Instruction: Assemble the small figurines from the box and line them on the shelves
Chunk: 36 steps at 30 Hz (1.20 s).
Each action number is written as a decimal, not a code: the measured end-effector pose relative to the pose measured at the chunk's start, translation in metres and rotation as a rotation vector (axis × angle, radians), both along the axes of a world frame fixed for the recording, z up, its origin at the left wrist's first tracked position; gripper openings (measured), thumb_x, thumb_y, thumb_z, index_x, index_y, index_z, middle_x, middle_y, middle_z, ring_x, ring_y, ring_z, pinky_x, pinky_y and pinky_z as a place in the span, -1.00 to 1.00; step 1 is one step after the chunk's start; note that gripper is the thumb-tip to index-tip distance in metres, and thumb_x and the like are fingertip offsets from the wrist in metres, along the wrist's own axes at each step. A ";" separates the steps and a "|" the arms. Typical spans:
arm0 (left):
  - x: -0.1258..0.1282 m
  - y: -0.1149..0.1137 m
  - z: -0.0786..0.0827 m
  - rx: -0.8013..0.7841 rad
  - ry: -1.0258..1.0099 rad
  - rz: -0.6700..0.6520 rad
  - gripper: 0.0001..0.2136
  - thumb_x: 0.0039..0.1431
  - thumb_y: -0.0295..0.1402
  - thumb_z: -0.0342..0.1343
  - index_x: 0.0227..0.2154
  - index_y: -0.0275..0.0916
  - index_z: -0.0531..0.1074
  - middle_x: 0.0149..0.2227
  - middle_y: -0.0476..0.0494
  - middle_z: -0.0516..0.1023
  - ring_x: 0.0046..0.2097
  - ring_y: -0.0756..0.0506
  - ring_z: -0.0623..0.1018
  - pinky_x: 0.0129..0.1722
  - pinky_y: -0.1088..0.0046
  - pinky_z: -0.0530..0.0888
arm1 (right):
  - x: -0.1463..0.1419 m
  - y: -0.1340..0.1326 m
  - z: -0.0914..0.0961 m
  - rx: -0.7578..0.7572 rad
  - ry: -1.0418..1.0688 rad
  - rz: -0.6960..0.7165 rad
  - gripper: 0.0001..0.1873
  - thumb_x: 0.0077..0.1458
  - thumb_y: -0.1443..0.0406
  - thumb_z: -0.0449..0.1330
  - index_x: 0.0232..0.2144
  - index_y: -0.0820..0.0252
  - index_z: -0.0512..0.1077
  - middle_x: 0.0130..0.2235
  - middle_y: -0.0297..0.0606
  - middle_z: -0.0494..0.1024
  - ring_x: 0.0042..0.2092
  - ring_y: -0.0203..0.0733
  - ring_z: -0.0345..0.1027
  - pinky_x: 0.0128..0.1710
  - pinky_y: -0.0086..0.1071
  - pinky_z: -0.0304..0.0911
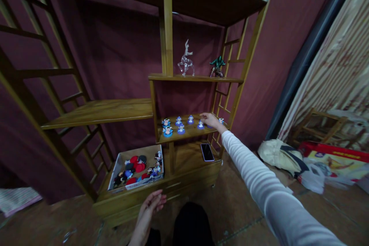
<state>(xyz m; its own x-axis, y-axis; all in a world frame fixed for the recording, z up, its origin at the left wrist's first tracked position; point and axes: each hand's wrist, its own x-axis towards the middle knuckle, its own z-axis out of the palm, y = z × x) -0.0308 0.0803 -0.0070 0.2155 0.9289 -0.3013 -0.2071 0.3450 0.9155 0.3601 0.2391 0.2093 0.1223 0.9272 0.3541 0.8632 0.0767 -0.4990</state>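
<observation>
My right hand (211, 119) reaches over the small shelf (190, 132) with its fingers bent and drawn together. What they hold, if anything, is too small to make out. Just below the fingertips stands a white and purple figurine (201, 124). Further left on the same board are several more on round bases, among them a purple figurine (190, 119) and one on a blue base (167, 132). Another figurine (221, 120) shows beyond my wrist. Low in front of the cabinet, my left hand (152, 203) hangs half curled, palm inward, with nothing visible in it.
An open box (135, 185) of red, black and blue figures sits at lower left. A phone (207, 152) lies below the small shelf. Above stand a clear deer ornament (186, 61) and a green figure (217, 66). Bags (281, 157) rest on the floor at right.
</observation>
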 end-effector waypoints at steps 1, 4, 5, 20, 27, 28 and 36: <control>0.000 0.000 0.001 -0.002 0.003 0.003 -0.53 -0.16 -0.15 0.25 -0.15 -0.27 0.43 -0.22 -0.29 0.58 -0.17 -0.20 0.56 -0.19 0.34 0.45 | 0.000 0.001 0.004 -0.023 -0.026 0.012 -0.63 -0.04 0.34 0.18 -0.11 0.15 0.44 -0.15 -0.23 0.55 -0.15 -0.24 0.42 -0.13 -0.46 0.27; 0.002 0.000 0.002 0.007 0.006 0.001 -0.53 -0.18 -0.16 0.26 -0.17 -0.27 0.44 -0.25 -0.27 0.59 -0.20 -0.19 0.56 -0.19 0.35 0.44 | -0.004 0.003 0.012 -0.125 -0.107 0.044 -0.74 -0.02 0.33 0.17 -0.21 0.17 0.50 -0.27 -0.25 0.58 -0.23 -0.24 0.44 -0.21 -0.49 0.27; 0.003 -0.001 0.003 0.014 0.006 -0.002 -0.53 -0.19 -0.16 0.26 -0.17 -0.27 0.45 -0.26 -0.26 0.59 -0.20 -0.19 0.56 -0.19 0.35 0.44 | -0.005 0.003 0.013 -0.159 -0.121 0.052 -0.75 -0.01 0.34 0.16 -0.23 0.18 0.50 -0.31 -0.26 0.58 -0.26 -0.25 0.45 -0.24 -0.50 0.27; 0.002 -0.001 0.002 0.026 0.032 -0.036 -0.52 -0.13 -0.11 0.22 -0.14 -0.26 0.42 -0.23 -0.27 0.58 -0.15 -0.21 0.55 -0.16 0.31 0.44 | -0.002 -0.010 0.018 -0.219 -0.190 0.098 -0.72 0.04 0.35 0.09 -0.18 0.21 0.47 -0.24 -0.25 0.58 -0.27 -0.26 0.42 -0.24 -0.49 0.25; 0.001 0.001 0.004 0.011 0.058 -0.026 -0.50 -0.23 -0.07 0.25 -0.20 -0.24 0.47 -0.24 -0.25 0.59 -0.16 -0.23 0.55 -0.20 0.32 0.45 | 0.023 -0.012 0.041 -0.125 -0.254 -0.027 -0.71 0.06 0.38 0.09 -0.15 0.15 0.47 -0.15 -0.25 0.55 -0.13 -0.22 0.39 -0.14 -0.47 0.22; 0.001 0.002 0.004 0.004 0.061 -0.024 -0.50 -0.25 -0.07 0.26 -0.21 -0.24 0.47 -0.24 -0.25 0.59 -0.16 -0.24 0.55 -0.20 0.31 0.45 | 0.027 -0.013 0.041 -0.164 -0.273 -0.033 -0.72 0.04 0.38 0.11 -0.17 0.15 0.48 -0.17 -0.25 0.56 -0.15 -0.22 0.40 -0.16 -0.47 0.23; 0.004 0.008 -0.003 -0.015 0.050 -0.057 -0.50 -0.31 -0.08 0.29 -0.26 -0.25 0.49 -0.27 -0.25 0.59 -0.21 -0.24 0.56 -0.19 0.29 0.44 | 0.039 -0.016 0.016 -0.263 -0.344 -0.044 -0.67 -0.08 0.45 0.18 -0.21 0.14 0.49 -0.21 -0.26 0.57 -0.20 -0.24 0.42 -0.23 -0.52 0.23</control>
